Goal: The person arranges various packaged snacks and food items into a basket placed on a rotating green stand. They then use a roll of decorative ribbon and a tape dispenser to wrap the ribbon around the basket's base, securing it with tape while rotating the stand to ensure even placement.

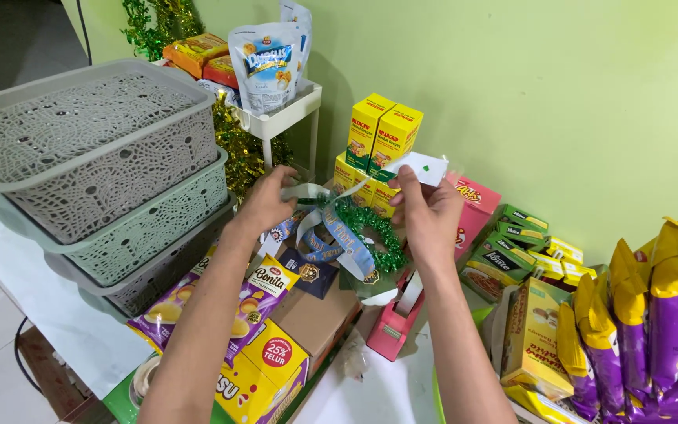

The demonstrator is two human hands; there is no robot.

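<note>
The right hand's grip [425, 206] is narrow, thumb and fingertips pinching a small white card [421, 167] held up above the green tinsel wreath [370, 228] with its blue-and-white ribbon [331, 235]. The left hand [270, 200] pinches a ribbon loop on the wreath's far side — holding it firmly should keep the bow from twisting. Both forearms reach forward over the snack packets [253, 294], wrists slightly raised; a pink tape dispenser [394, 326] sits just below.

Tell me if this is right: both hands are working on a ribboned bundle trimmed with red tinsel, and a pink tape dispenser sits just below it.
Not quite. The head view shows the tinsel on the ribboned bundle is green, not red. The rest holds: left hand and right hand are on it, with the pink tape dispenser just below.
</note>
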